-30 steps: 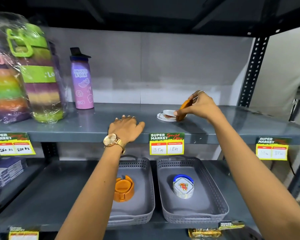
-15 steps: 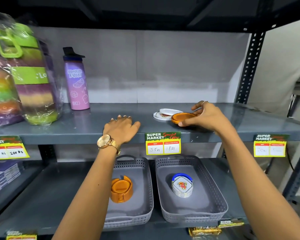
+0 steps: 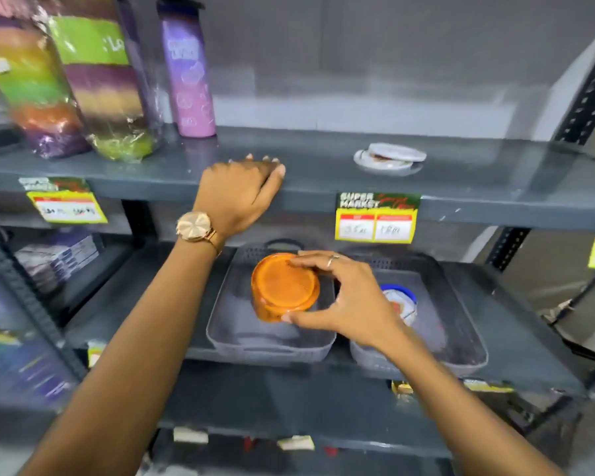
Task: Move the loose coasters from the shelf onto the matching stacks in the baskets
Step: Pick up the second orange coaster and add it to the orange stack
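Note:
My right hand [image 3: 347,300] grips a round orange coaster [image 3: 284,281] by its rim, right over the orange coaster stack [image 3: 267,314] in the left grey basket [image 3: 227,324]; whether coaster and stack touch I cannot tell. The right grey basket [image 3: 461,317] holds a white printed coaster stack [image 3: 401,302] in a blue holder, partly hidden behind my right hand. Two white loose coasters [image 3: 390,156] lie overlapping on the upper shelf [image 3: 478,180]. My left hand [image 3: 241,194] rests palm down on that shelf's front edge and holds nothing.
A purple water bottle [image 3: 189,73] and wrapped multicoloured bottles [image 3: 66,84] stand at the upper shelf's left. Yellow price tags [image 3: 375,218] hang on the shelf edge. Flat boxes [image 3: 59,259] sit lower left. A black upright post [image 3: 588,91] bounds the right.
My right hand lifted the orange coaster off the upper shelf and carried it down and left over the left basket. The camera tilted downward. My left hand stayed on the shelf edge.

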Available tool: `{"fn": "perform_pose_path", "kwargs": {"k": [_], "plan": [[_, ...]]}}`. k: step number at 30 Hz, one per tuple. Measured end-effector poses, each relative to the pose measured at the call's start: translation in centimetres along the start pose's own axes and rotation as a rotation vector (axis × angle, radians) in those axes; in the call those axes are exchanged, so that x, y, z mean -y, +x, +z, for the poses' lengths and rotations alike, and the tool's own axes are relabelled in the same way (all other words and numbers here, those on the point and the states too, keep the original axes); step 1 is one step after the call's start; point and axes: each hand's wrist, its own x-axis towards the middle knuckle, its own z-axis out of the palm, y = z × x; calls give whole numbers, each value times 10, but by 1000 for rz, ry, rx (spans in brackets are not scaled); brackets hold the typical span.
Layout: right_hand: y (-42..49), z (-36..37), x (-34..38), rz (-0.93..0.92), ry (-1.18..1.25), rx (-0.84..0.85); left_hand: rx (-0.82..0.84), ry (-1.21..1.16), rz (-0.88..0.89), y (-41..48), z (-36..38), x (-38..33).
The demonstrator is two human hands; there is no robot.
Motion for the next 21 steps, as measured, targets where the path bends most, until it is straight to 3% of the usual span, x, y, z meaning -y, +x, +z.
{"fn": "perform_pose_path", "kwargs": {"k": [5,15,21], "plan": [[25,52,-66,126,-61,21,-160,18,-10,-5,-2,-8],[77,122,-149,387,-188,224,-245,47,-49,-6,8,-8],[100,137,-164,378,-293,390,-324,3,-59,-4,16,-6]]}}
